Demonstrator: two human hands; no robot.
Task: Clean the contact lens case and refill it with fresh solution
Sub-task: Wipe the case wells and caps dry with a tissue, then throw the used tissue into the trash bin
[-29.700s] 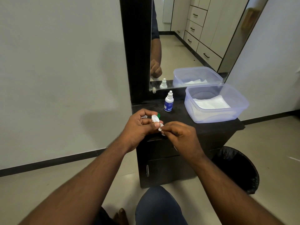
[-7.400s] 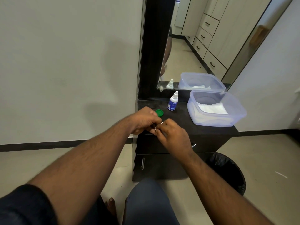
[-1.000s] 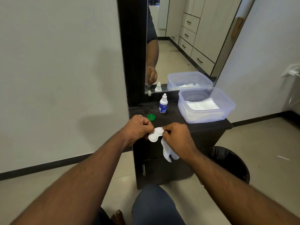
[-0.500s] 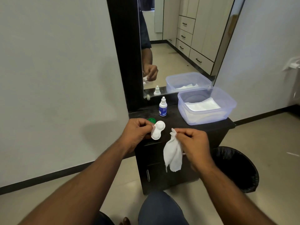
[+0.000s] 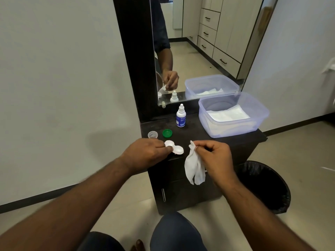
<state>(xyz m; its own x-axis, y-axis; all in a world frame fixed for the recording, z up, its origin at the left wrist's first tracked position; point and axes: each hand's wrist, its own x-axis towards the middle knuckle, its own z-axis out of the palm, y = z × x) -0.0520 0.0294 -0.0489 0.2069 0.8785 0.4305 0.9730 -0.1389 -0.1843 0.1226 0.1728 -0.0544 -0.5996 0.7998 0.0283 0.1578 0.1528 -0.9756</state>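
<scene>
A dark desk [image 5: 199, 136] stands against a pale wall, with a black-framed mirror [image 5: 195, 51] rising from its back edge and a beige tiled floor below. The mirror reflects a run of drawers and 1 hand.

The left hand [image 5: 145, 154] pinches the white contact lens case [image 5: 174, 148] at its left well; the grip is clamped on the case. The case is held just above the desk's front edge, open wells facing up. Its long axis runs from upper left to lower right, the free well pointing toward the right hand [image 5: 215, 156]. The right hand's grip is clamped on the top of a white tissue [image 5: 194, 167], which hangs down in front of the desk. Case and tissue are near each other but apart.

Behind the left hand, 2 caps lie on the desk: 1 clear cap [image 5: 152, 134] and 1 green cap [image 5: 167, 133], side by side. A solution bottle [image 5: 181, 118] stands upright further back. A clear plastic tub [image 5: 261, 113] holding white tissues occupies the desk's right side. A black-lined bin [image 5: 266, 189] stands on the floor to the right of the desk.
</scene>
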